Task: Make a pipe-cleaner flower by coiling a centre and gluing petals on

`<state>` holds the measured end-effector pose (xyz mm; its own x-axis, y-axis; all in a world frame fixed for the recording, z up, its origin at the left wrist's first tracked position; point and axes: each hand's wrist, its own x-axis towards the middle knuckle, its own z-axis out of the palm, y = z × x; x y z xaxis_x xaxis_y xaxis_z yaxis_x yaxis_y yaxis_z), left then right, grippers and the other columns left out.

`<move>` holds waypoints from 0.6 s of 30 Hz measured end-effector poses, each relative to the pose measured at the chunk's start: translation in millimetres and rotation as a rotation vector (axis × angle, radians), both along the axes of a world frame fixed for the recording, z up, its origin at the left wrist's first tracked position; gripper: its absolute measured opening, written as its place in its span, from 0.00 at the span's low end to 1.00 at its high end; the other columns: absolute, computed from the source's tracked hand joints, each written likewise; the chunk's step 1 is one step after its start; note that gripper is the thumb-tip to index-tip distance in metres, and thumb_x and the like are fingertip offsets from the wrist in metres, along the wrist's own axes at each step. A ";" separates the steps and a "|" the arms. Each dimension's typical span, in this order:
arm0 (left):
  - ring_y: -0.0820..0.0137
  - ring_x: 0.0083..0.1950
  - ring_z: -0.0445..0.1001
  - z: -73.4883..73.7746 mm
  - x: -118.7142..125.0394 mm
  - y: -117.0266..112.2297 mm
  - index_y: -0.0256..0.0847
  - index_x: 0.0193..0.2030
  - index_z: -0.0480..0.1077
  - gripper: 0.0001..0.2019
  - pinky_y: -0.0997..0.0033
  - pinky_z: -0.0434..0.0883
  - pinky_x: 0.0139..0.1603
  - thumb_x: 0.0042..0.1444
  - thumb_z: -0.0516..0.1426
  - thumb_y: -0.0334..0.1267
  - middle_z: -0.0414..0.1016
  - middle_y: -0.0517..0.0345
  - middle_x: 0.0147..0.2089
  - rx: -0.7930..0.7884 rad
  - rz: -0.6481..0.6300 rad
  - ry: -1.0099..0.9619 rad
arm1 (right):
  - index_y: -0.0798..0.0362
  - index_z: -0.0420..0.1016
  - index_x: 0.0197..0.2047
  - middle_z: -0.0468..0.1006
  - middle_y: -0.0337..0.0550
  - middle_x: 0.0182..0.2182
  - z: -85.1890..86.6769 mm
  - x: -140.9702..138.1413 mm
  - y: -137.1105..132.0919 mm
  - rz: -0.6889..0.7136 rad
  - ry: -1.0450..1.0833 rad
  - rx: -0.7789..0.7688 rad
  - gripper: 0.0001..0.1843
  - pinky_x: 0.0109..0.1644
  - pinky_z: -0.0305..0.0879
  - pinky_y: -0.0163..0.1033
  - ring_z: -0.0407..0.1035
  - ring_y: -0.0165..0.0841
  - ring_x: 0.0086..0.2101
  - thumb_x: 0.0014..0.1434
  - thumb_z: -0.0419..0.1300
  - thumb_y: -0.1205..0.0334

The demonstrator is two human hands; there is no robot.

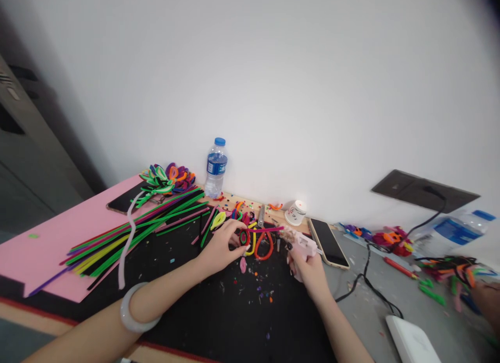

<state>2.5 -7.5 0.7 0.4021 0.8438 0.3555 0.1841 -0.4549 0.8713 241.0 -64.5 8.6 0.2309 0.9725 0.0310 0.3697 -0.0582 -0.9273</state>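
My left hand (221,249) is closed, thumb and fingers pinching a coiled pipe cleaner (244,239) in red, black and green. A magenta pipe cleaner strip (267,229) runs from beside the coil toward the glue gun's nozzle. Wrapped round the handle of a pale pink glue gun (305,243) is my right hand (308,273); the nozzle points left. Between the hands lie scissors (264,247) with orange and yellow handles, partly hidden. A small pink loop (243,265) rests on the black mat (219,316) below my left fingers.
Pipe cleaners (128,237) lie on pink board (50,248) at left, with looped flowers (167,178). A water bottle (216,170) and paper cup (296,213) stand by the wall. A phone (329,242), black cable (367,277) and another person's hand (486,300) are at right.
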 end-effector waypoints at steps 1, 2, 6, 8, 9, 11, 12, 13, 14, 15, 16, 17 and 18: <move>0.75 0.31 0.71 0.4 0.1 -0.2 0.43 0.44 0.62 0.14 0.71 0.75 0.35 0.50 0.57 0.33 0.61 0.59 0.42 0.001 0.000 -0.001 | 0.53 0.66 0.19 0.63 0.34 0.10 2.3 4.0 0.9 -0.056 -0.093 0.029 0.17 0.19 0.55 0.33 0.58 0.29 0.14 0.52 0.55 0.52; 0.75 0.31 0.71 0.7 0.1 -0.4 0.43 0.44 0.62 0.14 0.71 0.75 0.35 0.50 0.57 0.33 0.62 0.58 0.42 0.003 0.002 -0.003 | 0.54 0.69 0.22 0.66 0.36 0.12 4.5 8.4 1.7 -0.121 -0.193 0.068 0.16 0.21 0.57 0.34 0.61 0.31 0.16 0.52 0.55 0.52; 0.75 0.31 0.71 1.2 0.1 -0.8 0.43 0.44 0.62 0.14 0.71 0.75 0.35 0.50 0.57 0.33 0.62 0.58 0.42 -0.005 0.004 -0.003 | 0.57 0.71 0.41 0.77 0.47 0.30 12.4 30.6 5.2 -0.317 -0.555 0.196 0.20 0.32 0.62 0.37 0.70 0.39 0.30 0.53 0.52 0.52; 0.75 0.31 0.71 1.1 -0.1 -0.9 0.43 0.44 0.62 0.15 0.71 0.75 0.35 0.49 0.58 0.32 0.62 0.58 0.42 -0.012 0.002 -0.001 | 0.57 0.70 0.44 0.77 0.49 0.33 15.8 44.5 7.0 -0.369 -0.677 0.158 0.21 0.33 0.62 0.37 0.70 0.40 0.32 0.54 0.49 0.52; 0.75 0.31 0.71 1.0 -0.2 -1.0 0.43 0.44 0.62 0.15 0.71 0.75 0.35 0.49 0.58 0.32 0.62 0.58 0.42 -0.014 0.001 -0.001 | 0.57 0.69 0.45 0.76 0.50 0.33 17.1 52.0 7.9 -0.401 -0.726 0.115 0.22 0.33 0.61 0.37 0.70 0.41 0.32 0.54 0.49 0.51; 0.75 0.31 0.71 0.7 -0.2 -1.2 0.43 0.44 0.62 0.15 0.71 0.75 0.34 0.49 0.57 0.32 0.62 0.58 0.42 -0.015 0.002 -0.005 | 0.58 0.69 0.45 0.76 0.52 0.33 18.9 67.9 9.2 -0.466 -0.815 -0.001 0.22 0.33 0.61 0.38 0.71 0.42 0.33 0.54 0.49 0.51; 0.75 0.31 0.71 0.6 -0.2 -1.3 0.43 0.44 0.62 0.14 0.71 0.75 0.34 0.49 0.57 0.33 0.62 0.58 0.42 -0.015 0.001 -0.009 | 0.58 0.69 0.45 0.76 0.53 0.34 19.4 75.9 9.6 -0.492 -0.855 -0.063 0.22 0.33 0.61 0.38 0.71 0.43 0.34 0.54 0.49 0.52; 0.75 0.31 0.72 0.5 -0.1 -1.4 0.43 0.44 0.62 0.14 0.71 0.75 0.34 0.50 0.57 0.33 0.61 0.58 0.43 -0.016 0.001 -0.012 | 0.59 0.70 0.45 0.76 0.54 0.35 19.6 83.8 9.5 -0.512 -0.892 -0.116 0.22 0.34 0.61 0.39 0.71 0.44 0.35 0.55 0.49 0.52; 0.75 0.31 0.72 0.5 0.0 -1.4 0.43 0.44 0.62 0.14 0.71 0.75 0.34 0.50 0.57 0.33 0.61 0.58 0.43 -0.018 -0.001 -0.016 | 0.60 0.70 0.45 0.75 0.56 0.35 19.7 91.2 9.0 -0.530 -0.915 -0.155 0.22 0.35 0.61 0.40 0.71 0.45 0.36 0.55 0.49 0.53; 0.75 0.31 0.72 0.5 0.1 -1.5 0.43 0.44 0.62 0.14 0.71 0.75 0.34 0.50 0.57 0.33 0.61 0.58 0.43 -0.020 -0.003 -0.019 | 0.61 0.70 0.46 0.75 0.58 0.35 19.7 98.2 7.9 -0.549 -0.931 -0.185 0.22 0.35 0.61 0.41 0.70 0.46 0.36 0.55 0.49 0.54; 0.75 0.31 0.72 0.6 0.3 -1.6 0.43 0.44 0.62 0.14 0.71 0.75 0.34 0.50 0.57 0.33 0.61 0.58 0.43 -0.023 -0.005 -0.022 | 0.62 0.70 0.46 0.74 0.59 0.35 19.7 104.6 6.4 -0.568 -0.938 -0.207 0.23 0.35 0.61 0.43 0.70 0.48 0.36 0.54 0.49 0.55; 0.75 0.31 0.72 0.8 0.5 -1.7 0.43 0.44 0.62 0.14 0.71 0.75 0.34 0.50 0.57 0.34 0.61 0.58 0.43 -0.024 -0.005 -0.026 | 0.63 0.70 0.46 0.74 0.60 0.34 19.8 110.2 4.5 -0.588 -0.940 -0.227 0.23 0.35 0.61 0.44 0.70 0.49 0.36 0.54 0.49 0.56; 0.75 0.31 0.72 1.0 0.6 -1.8 0.43 0.43 0.62 0.14 0.71 0.75 0.34 0.50 0.57 0.34 0.61 0.58 0.43 -0.025 -0.005 -0.028 | 0.64 0.70 0.46 0.74 0.61 0.33 19.9 115.3 2.4 -0.609 -0.941 -0.244 0.23 0.34 0.62 0.45 0.70 0.50 0.36 0.54 0.49 0.56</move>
<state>3.1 -9.3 1.7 0.3964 0.8505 0.3456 0.1575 -0.4338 0.8871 356.3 -62.2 28.4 0.6504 0.7111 0.2669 0.7595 -0.6055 -0.2377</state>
